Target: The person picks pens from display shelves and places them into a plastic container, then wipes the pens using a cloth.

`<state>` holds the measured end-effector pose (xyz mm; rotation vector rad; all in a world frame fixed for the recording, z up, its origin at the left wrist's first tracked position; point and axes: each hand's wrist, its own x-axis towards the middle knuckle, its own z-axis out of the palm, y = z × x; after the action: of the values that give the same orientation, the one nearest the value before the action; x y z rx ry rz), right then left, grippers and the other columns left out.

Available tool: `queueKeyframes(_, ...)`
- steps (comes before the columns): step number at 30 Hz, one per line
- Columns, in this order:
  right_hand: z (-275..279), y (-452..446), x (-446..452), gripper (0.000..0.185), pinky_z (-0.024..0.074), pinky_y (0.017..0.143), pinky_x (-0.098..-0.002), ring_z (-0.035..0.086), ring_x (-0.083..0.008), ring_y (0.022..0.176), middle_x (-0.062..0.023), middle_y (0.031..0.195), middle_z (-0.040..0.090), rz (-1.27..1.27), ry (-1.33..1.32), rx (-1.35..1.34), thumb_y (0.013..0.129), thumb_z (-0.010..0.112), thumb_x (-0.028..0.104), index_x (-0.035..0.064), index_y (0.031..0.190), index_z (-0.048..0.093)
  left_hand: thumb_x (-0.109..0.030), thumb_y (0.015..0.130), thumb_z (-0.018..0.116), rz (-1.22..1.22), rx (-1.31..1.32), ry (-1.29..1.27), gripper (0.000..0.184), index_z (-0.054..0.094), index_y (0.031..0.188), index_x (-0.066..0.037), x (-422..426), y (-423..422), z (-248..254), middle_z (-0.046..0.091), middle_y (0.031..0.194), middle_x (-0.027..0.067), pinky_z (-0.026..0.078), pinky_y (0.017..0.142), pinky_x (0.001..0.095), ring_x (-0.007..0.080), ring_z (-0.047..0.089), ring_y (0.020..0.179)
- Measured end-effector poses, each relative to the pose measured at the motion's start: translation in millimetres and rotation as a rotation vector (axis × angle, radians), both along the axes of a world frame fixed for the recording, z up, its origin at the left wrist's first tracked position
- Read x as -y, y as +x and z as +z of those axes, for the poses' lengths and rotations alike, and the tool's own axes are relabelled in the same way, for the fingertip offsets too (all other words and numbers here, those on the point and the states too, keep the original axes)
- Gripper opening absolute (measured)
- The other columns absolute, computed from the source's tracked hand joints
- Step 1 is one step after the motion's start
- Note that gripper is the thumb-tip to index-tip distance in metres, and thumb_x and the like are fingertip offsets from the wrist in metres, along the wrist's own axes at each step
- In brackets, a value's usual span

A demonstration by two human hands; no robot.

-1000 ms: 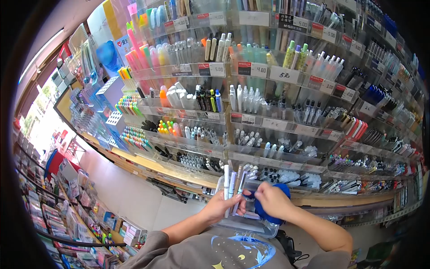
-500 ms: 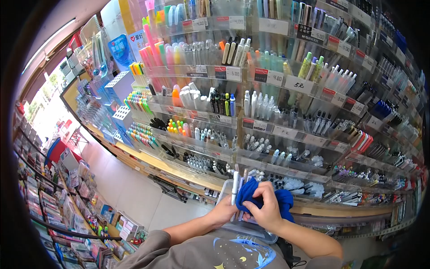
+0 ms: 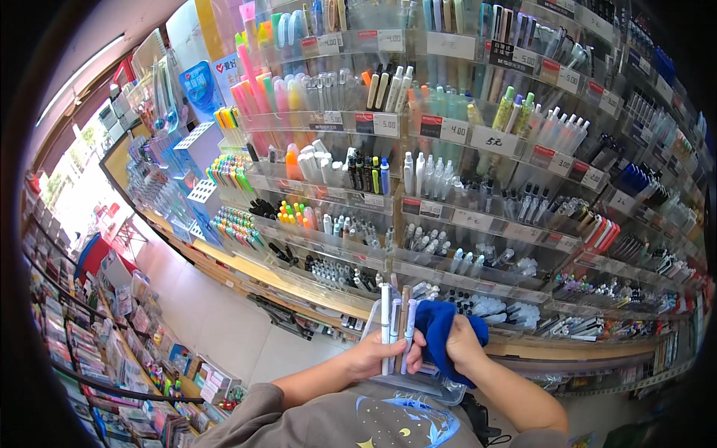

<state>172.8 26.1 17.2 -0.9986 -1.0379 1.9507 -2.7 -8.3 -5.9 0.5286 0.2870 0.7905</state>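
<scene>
Your left hand (image 3: 371,355) grips several pens (image 3: 394,324); your right hand (image 3: 464,346) clutches a blue cloth (image 3: 435,327). A snag from the cloth could pull one loose.

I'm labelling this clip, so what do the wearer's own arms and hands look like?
The left hand and right hand are ungloved, and no watch or bracelet shows. The forearms are bare below loose grey-brown sleeves. The matching shirt has a blue print with yellow stars and a moon.
</scene>
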Motion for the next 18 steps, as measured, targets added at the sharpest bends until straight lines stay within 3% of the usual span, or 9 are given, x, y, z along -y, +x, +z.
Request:
queueKeyframes(3,-14,-3,-3,0.046,0.0490,0.062,-0.0273,0.058,-0.0126,0.070,-0.0073,0.081,0.061,0.090,0.046,-0.096,0.083,0.055,0.041,-0.0027,0.098,0.054,-0.023,0.084,0.056,-0.069,0.120,0.032,0.032,0.048,0.107,-0.002,-2,-2,-2,0.052,0.077,0.0078,0.045,0.074,0.0307,0.0230,0.054,0.083)
queueKeyframes(5,3,-1,-1,0.050,0.0502,0.063,-0.0299,0.059,-0.0139,0.068,-0.0083,0.087,0.058,0.293,0.051,-0.143,0.083,0.056,0.038,-0.0008,0.113,0.043,-0.021,0.085,0.055,-0.084,0.028,-0.015,0.029,0.049,0.105,-0.001,-2,-2,-2,0.054,0.079,0.0082,0.045,0.071,0.0297,0.0219,0.056,0.080)
queueKeyframes(6,2,0,-2,0.046,0.0517,0.057,-0.0297,0.061,-0.0167,0.061,-0.0105,0.089,0.056,0.414,0.024,-0.111,0.084,0.058,0.024,-0.0002,0.115,0.036,-0.020,0.086,0.054,-0.093,-0.019,-0.039,0.027,0.049,0.104,-0.001,0,-2,-2,0.054,0.079,0.0084,0.045,0.069,0.0291,0.0213,0.057,0.079)
queueKeyframes(9,18,-13,5,0.029,0.0496,0.035,-0.0284,0.059,-0.0196,0.049,-0.0124,0.077,0.057,0.113,0.068,0.006,0.078,0.060,0.003,-0.0030,0.101,0.044,-0.015,0.088,0.050,-0.074,-0.508,0.213,0.017,0.053,0.095,0.000,4,5,-5,0.059,0.078,0.0081,0.047,0.065,0.0276,0.0162,0.059,0.069)
queueKeyframes(10,14,-14,3,0.019,0.0490,0.032,-0.0301,0.058,-0.0200,0.047,-0.0118,0.074,0.058,0.117,0.020,-0.053,0.079,0.058,0.003,-0.0031,0.094,0.048,-0.015,0.088,0.050,-0.071,-0.512,0.184,0.016,0.053,0.094,-0.001,4,6,-4,0.059,0.078,0.0079,0.045,0.063,0.0263,0.0162,0.059,0.070)
queueKeyframes(12,2,-16,2,0.017,0.0530,0.046,-0.0299,0.061,-0.0177,0.060,-0.0096,0.080,0.059,0.087,0.043,-0.094,0.081,0.054,0.001,0.0008,0.098,0.050,-0.016,0.088,0.049,-0.054,-0.518,0.128,0.015,0.055,0.093,-0.002,6,8,-3,0.061,0.076,0.0076,0.041,0.060,0.0236,0.0160,0.058,0.071)
queueKeyframes(15,3,-20,2,0.012,0.0520,0.045,-0.0292,0.061,-0.0170,0.063,-0.0081,0.081,0.060,-0.057,0.016,-0.106,0.083,0.053,0.003,0.0021,0.095,0.052,-0.018,0.090,0.048,-0.091,-0.441,0.025,0.018,0.054,0.091,-0.002,7,8,-8,0.059,0.077,0.0068,0.045,0.065,0.0261,0.0156,0.058,0.073)
queueKeyframes(16,0,-26,1,0.008,0.0470,0.049,-0.0236,0.056,-0.0099,0.059,-0.0057,0.074,0.059,-0.169,0.067,-0.109,0.083,0.057,0.008,0.0013,0.087,0.054,-0.019,0.090,0.048,-0.090,-0.404,-0.014,0.018,0.054,0.090,-0.002,6,10,-7,0.059,0.077,0.0066,0.045,0.066,0.0267,0.0155,0.058,0.073)
queueKeyframes(18,-9,-27,-6,0.005,0.0432,0.060,-0.0219,0.053,-0.0070,0.067,-0.0011,0.073,0.058,-0.272,0.179,-0.011,0.083,0.056,0.008,0.0033,0.084,0.057,-0.021,0.090,0.049,-0.084,-0.418,-0.040,0.020,0.054,0.089,-0.001,4,13,1,0.058,0.077,0.0064,0.047,0.067,0.0274,0.0155,0.058,0.070)
